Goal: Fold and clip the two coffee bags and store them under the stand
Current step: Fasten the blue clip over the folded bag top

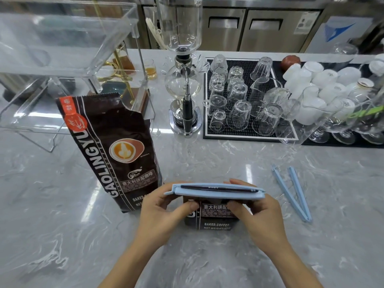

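A short dark coffee bag [214, 219] stands on the marble counter in front of me, its top folded down. A light blue clip [216, 191] sits across the fold. My left hand [164, 206] pinches the clip's left part, thumb in front and fingers behind. My right hand [255, 208] pinches its right part the same way. A second, tall coffee bag [110, 150] stands upright to the left with its top torn open. Another blue clip [293, 192] lies open on the counter to the right. The clear acrylic stand [68, 46] is at the far left.
A glass siphon coffee maker [185, 84] stands behind the bags. A black mat [249, 134] holds several upturned glasses, with white cups [311, 84] and stemmed glasses further right. Steel cabinets [259, 28] run along the back.
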